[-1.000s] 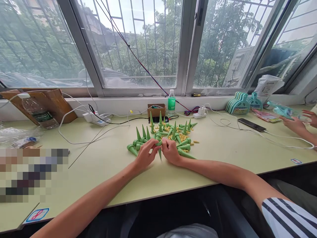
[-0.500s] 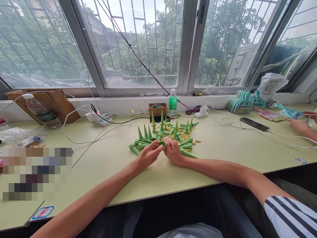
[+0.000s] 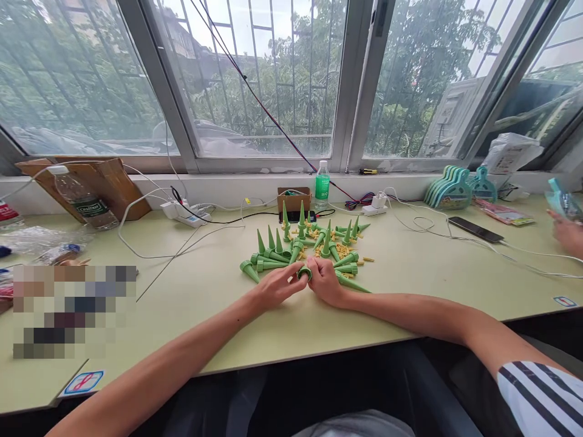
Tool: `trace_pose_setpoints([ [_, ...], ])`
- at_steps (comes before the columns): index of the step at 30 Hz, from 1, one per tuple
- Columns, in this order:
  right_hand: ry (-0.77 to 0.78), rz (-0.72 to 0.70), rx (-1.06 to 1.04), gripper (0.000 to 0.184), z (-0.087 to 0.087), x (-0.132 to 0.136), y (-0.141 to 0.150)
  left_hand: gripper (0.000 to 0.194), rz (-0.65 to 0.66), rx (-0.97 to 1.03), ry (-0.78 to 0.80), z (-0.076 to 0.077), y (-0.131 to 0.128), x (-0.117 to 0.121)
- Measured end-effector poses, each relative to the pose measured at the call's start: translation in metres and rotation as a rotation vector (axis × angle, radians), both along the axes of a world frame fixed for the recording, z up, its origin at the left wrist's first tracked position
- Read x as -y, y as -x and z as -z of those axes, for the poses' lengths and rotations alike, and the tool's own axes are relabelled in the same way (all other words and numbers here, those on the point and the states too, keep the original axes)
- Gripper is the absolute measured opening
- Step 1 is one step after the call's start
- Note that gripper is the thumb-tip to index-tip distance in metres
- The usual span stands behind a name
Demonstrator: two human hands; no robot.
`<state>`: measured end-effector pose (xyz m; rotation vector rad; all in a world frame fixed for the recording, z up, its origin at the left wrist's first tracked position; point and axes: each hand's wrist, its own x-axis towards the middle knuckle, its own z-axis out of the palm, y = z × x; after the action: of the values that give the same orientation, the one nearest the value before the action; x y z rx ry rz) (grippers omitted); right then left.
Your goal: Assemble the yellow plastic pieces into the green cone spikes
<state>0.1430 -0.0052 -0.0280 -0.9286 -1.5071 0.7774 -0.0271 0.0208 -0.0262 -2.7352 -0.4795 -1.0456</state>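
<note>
Between my hands is a green plastic watering spike (image 3: 304,272), its round open end turned toward me. My left hand (image 3: 279,287) has its thumb and fingers on the rim. The fingers of my right hand (image 3: 326,283) are curled closed against the spike's right side, hiding much of it. Just beyond my hands lie several more green spikes (image 3: 272,264), some standing point up and others on their sides. Small yellow sticks (image 3: 347,251) are scattered among them.
A small cardboard box (image 3: 294,199) and a green-labelled bottle (image 3: 322,185) stand behind the pile. White cables (image 3: 419,224) and a phone (image 3: 475,229) lie to the right. Another person's hand (image 3: 569,235) holds a blue package at far right. A large bottle (image 3: 86,203) leans at left.
My left fingers have shifted over the spike's open end, whose opening has turned slightly. At far right the other person's hand has lifted a blue package. The whole view has shifted a little.
</note>
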Motion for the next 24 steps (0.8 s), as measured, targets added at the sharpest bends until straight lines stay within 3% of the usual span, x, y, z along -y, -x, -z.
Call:
trace_pose_setpoints([
  [7, -0.024, 0.056, -0.041, 0.046, 0.006, -0.002, 0.005, 0.015, 0.009, 0.058, -0.317, -0.007, -0.003, 0.003],
  [12, -0.018, 0.077, -0.058, 0.045, 0.009, -0.003, 0.009, 0.018, -0.018, 0.089, -0.331, -0.015, -0.005, 0.009],
  [20, -0.025, 0.030, -0.078, 0.046, 0.010, -0.001, 0.016, 0.028, -0.082, 0.095, -0.280, -0.012, 0.000, 0.013],
  [24, -0.055, 0.003, -0.055, 0.046, 0.009, 0.002, 0.019, 0.034, 0.059, 0.174, -0.164, -0.015, 0.000, 0.014],
])
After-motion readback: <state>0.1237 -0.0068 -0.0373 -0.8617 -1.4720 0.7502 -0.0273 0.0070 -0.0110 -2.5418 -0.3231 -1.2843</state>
